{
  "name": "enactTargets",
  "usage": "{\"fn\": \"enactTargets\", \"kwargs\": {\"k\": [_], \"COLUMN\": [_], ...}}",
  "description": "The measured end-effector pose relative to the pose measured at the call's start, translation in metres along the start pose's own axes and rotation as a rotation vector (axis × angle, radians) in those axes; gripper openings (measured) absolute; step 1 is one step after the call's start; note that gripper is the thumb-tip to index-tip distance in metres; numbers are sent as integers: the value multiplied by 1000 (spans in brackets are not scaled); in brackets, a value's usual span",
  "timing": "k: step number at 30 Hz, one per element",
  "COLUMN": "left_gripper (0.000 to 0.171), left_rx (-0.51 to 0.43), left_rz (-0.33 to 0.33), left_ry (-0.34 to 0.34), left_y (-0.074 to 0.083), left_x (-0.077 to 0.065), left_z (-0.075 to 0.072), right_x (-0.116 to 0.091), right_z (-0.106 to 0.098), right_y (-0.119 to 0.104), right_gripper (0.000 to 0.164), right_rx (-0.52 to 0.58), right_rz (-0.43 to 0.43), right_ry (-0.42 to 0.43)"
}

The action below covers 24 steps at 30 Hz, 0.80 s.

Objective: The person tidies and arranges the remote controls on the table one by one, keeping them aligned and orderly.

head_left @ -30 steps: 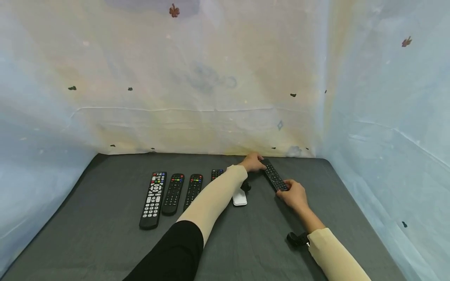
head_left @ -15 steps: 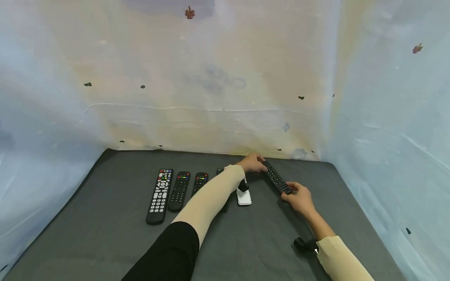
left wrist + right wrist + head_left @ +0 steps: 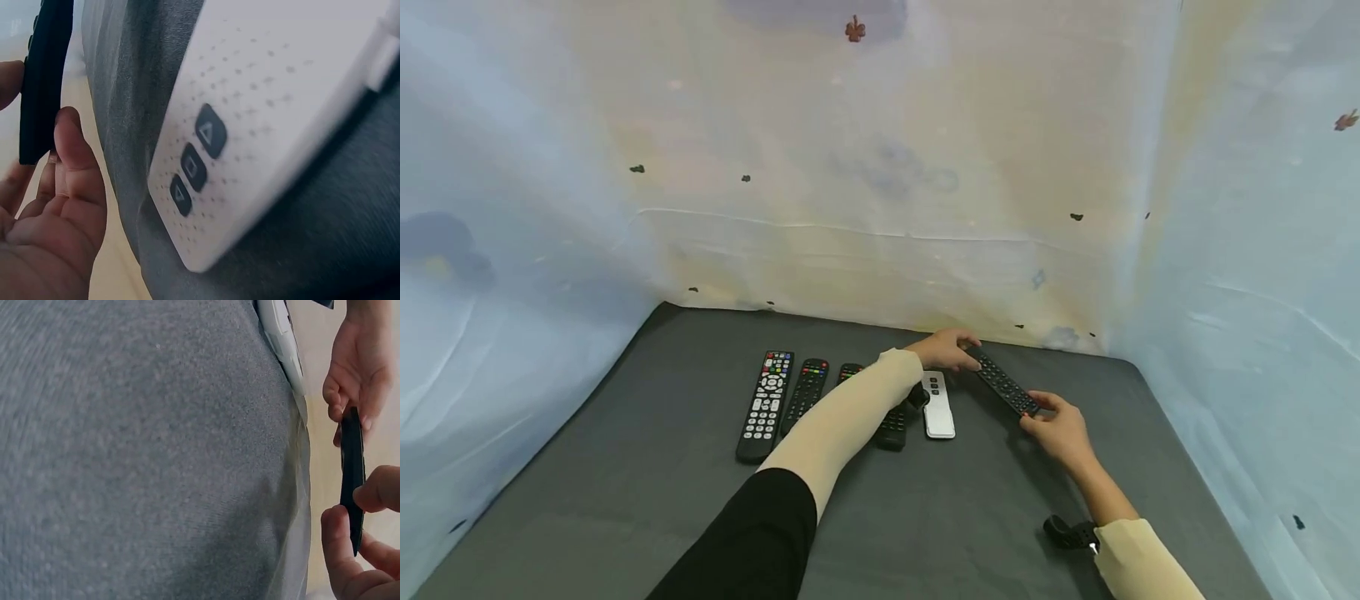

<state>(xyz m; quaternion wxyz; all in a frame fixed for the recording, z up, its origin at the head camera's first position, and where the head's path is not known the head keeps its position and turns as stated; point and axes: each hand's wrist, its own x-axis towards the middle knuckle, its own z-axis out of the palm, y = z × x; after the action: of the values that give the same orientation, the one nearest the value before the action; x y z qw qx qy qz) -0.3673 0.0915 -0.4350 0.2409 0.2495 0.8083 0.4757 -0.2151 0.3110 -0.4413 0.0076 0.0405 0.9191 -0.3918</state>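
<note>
A slim black remote control (image 3: 1006, 382) with rows of small buttons is held slantwise between both hands, off the grey cloth, with a shadow beneath. My left hand (image 3: 950, 350) pinches its far end between thumb and fingers. My right hand (image 3: 1060, 429) grips the near end the same way. The right wrist view shows the remote control (image 3: 353, 462) edge-on, its two ends in the two hands. Just left of it on the cloth lies a white remote control (image 3: 939, 412); its dark arrow and square buttons show close up in the left wrist view.
Left of the white one, several black remote controls lie in a row. The leftmost remote control (image 3: 765, 408) has large white buttons; my left sleeve (image 3: 842, 417) partly covers others. Grey cloth (image 3: 940, 517) covers the table. Pale printed curtains (image 3: 880, 167) hang behind and at both sides.
The head view has swung, so everything sits further right. Both hands keep hold of the black remote control. My left forearm has shifted slightly, uncovering more of the white remote control.
</note>
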Motion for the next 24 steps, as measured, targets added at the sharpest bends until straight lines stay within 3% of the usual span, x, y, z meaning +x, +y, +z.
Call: {"fn": "enactTargets", "kwargs": {"k": [8, 18, 24], "left_gripper": [53, 53, 48], "left_rx": [-1, -62, -23], "left_rz": [37, 59, 76], "left_ry": [-37, 31, 29], "left_y": [5, 7, 4], "left_x": [-12, -28, -37], "left_z": [2, 5, 8], "right_x": [-2, 4, 7], "right_z": [-11, -13, -17], "right_y": [8, 7, 7], "right_gripper": [54, 53, 48], "right_rx": [12, 130, 157], "right_rz": [36, 45, 10], "right_ry": [45, 107, 129]}}
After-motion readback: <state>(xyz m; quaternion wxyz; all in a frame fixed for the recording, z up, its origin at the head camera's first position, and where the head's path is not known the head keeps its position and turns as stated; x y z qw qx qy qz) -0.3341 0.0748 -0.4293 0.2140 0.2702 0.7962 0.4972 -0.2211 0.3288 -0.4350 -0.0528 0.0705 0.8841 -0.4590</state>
